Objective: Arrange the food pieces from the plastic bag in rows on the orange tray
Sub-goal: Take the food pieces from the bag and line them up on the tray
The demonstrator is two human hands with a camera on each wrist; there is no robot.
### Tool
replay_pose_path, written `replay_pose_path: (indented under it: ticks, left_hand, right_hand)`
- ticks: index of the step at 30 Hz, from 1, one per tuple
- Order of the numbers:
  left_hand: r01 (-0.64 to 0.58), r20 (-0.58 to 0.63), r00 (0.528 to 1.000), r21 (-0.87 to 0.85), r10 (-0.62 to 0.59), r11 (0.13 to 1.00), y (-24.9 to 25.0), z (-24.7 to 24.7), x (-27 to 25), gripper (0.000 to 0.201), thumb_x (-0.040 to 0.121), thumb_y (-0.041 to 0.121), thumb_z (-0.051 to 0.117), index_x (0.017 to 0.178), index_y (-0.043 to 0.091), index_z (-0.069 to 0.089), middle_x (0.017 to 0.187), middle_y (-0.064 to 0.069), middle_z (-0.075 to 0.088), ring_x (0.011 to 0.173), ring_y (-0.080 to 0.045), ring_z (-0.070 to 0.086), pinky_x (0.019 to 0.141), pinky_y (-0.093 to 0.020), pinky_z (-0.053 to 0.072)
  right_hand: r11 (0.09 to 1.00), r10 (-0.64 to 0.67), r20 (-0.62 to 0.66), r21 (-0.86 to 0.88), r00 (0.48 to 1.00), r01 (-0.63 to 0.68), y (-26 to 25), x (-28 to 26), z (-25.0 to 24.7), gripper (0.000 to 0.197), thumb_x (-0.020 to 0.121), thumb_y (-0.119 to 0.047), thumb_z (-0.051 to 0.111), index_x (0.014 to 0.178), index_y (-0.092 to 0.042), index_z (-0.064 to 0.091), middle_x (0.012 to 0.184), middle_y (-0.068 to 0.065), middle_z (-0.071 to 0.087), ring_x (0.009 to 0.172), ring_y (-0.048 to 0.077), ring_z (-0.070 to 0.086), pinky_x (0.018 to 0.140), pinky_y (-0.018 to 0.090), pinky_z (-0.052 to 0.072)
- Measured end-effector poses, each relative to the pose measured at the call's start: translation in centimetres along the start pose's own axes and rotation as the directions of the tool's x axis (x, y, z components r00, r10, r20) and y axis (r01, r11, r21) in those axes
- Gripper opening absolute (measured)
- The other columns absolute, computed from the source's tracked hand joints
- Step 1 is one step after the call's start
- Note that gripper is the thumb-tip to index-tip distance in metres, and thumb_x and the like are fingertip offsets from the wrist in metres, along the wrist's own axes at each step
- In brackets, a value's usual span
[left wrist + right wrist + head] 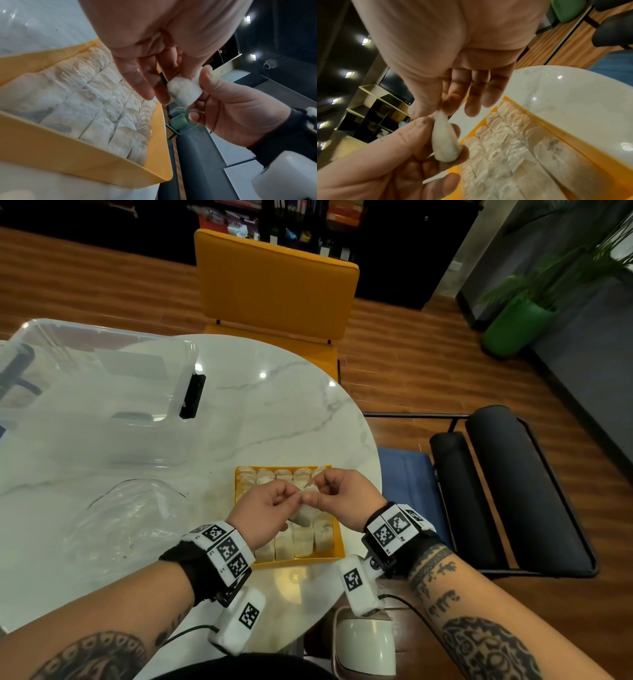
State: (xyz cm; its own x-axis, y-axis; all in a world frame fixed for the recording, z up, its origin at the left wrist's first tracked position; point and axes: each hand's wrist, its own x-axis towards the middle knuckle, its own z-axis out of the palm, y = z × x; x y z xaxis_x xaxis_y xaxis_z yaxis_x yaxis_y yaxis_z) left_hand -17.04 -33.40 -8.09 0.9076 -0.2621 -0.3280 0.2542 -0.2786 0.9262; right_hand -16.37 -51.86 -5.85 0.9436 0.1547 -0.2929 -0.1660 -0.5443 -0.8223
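The orange tray sits near the table's right edge, packed with rows of pale, pleated food pieces. Just above it, both hands hold one white food piece. My left hand grips its lower part between thumb and fingers. My right hand pinches its upper end with thumb and forefinger. The clear plastic bag lies crumpled to the tray's left; I see no pieces in it.
A clear storage box stands at the back left of the marble table. An orange chair is behind the table, a black chair with a blue cushion to the right.
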Motion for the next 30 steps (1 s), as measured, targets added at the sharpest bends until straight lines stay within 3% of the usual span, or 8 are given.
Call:
replay_pose_path:
  ticks: [4, 8, 11, 17, 21, 23, 27, 30]
  left_hand:
    - [0.015, 0.006, 1.000, 0.063, -0.015, 0.998, -0.6, -0.1, 0.1, 0.014, 0.096, 0.028, 0.060, 0.088, 0.023, 0.069, 0.087, -0.007, 0.074, 0.088, -0.033, 0.069, 0.079, -0.046, 0.059]
    - [0.062, 0.084, 0.994, 0.040, -0.065, 0.997, -0.9, -0.5, -0.1, 0.012, 0.096, 0.030, 0.059, 0.097, 0.024, 0.070, 0.092, 0.000, 0.076, 0.093, -0.023, 0.071, 0.085, -0.042, 0.058]
    - [0.056, 0.162, 0.985, 0.022, -0.059, 0.998, -0.9, -0.6, -0.3, 0.016, 0.088, 0.024, 0.072, 0.103, 0.023, 0.068, 0.090, 0.003, 0.078, 0.092, -0.014, 0.072, 0.091, -0.037, 0.055]
    - [0.043, 0.052, 0.998, 0.001, -0.043, 0.999, -0.5, -0.2, 0.0, 0.014, 0.085, 0.024, 0.075, 0.090, 0.013, 0.068, 0.074, -0.002, 0.076, 0.072, -0.007, 0.073, 0.066, -0.021, 0.047]
    - [0.047, 0.033, 0.998, 0.048, -0.049, 0.998, -0.7, -0.4, 0.4, 0.012, 0.082, 0.019, 0.077, 0.091, 0.019, 0.068, 0.074, 0.002, 0.076, 0.075, -0.005, 0.072, 0.077, -0.026, 0.052]
    - [0.047, 0.019, 0.999, 0.096, -0.049, 0.994, -1.2, -0.9, 0.7, 0.013, 0.083, 0.024, 0.077, 0.093, 0.025, 0.068, 0.079, 0.004, 0.076, 0.076, -0.003, 0.070, 0.078, -0.025, 0.053]
    - [0.019, -0.137, 0.990, 0.317, 0.026, 0.948, -2.3, -3.1, 0.8, 0.008, 0.088, 0.029, 0.069, 0.095, 0.030, 0.067, 0.095, 0.013, 0.069, 0.083, -0.002, 0.064, 0.081, -0.024, 0.050]
    - [0.031, -0.229, 0.970, 0.469, 0.087, 0.883, -3.4, -4.8, 0.7, 0.027, 0.087, 0.024, 0.069, 0.112, 0.026, 0.063, 0.113, 0.008, 0.056, 0.086, -0.008, 0.059, 0.084, -0.023, 0.044]
  right_hand:
    - [0.999, -0.008, -0.020, -0.035, 1.000, 0.007, 0.6, 0.1, 0.4, 0.018, 0.086, -0.038, 0.074, 0.076, -0.027, 0.064, 0.067, -0.007, 0.063, 0.063, 0.007, 0.058, 0.067, 0.034, 0.053]
    - [0.999, 0.048, -0.031, -0.004, 0.998, -0.048, 1.0, 0.0, 0.8, 0.027, 0.089, -0.041, 0.069, 0.074, -0.019, 0.062, 0.063, -0.001, 0.067, 0.060, 0.011, 0.064, 0.068, 0.037, 0.056]
    - [0.999, 0.052, -0.017, -0.005, 0.999, -0.052, 1.2, -0.2, 1.2, 0.030, 0.089, -0.041, 0.069, 0.074, -0.017, 0.062, 0.062, -0.001, 0.065, 0.060, 0.014, 0.064, 0.067, 0.040, 0.056]
    - [0.997, 0.043, 0.020, 0.058, 0.999, -0.044, 1.3, -0.4, 1.4, 0.019, 0.080, -0.041, 0.079, 0.079, -0.025, 0.067, 0.068, -0.002, 0.065, 0.066, 0.010, 0.059, 0.069, 0.035, 0.053]
    - [0.999, 0.025, -0.002, 0.047, 1.000, -0.025, 1.6, -0.2, 1.1, 0.007, 0.083, -0.032, 0.077, 0.084, -0.027, 0.072, 0.084, 0.013, 0.071, 0.072, 0.018, 0.062, 0.076, 0.042, 0.055]
    - [0.999, 0.032, -0.004, -0.030, 0.999, -0.032, 1.7, 0.1, 0.7, 0.006, 0.086, -0.032, 0.073, 0.081, -0.031, 0.069, 0.082, 0.008, 0.072, 0.075, 0.023, 0.066, 0.076, 0.041, 0.056]
    - [0.934, 0.111, 0.112, -0.351, 0.988, -0.065, 2.4, 0.2, 0.0, 0.003, 0.088, -0.028, 0.066, 0.085, -0.029, 0.065, 0.084, -0.004, 0.066, 0.078, 0.014, 0.061, 0.074, 0.028, 0.052]
    - [0.832, 0.194, 0.240, -0.553, 0.951, -0.030, 2.8, -0.1, 0.3, 0.004, 0.086, -0.028, 0.065, 0.090, -0.029, 0.065, 0.089, -0.008, 0.062, 0.086, 0.014, 0.061, 0.077, 0.028, 0.051]
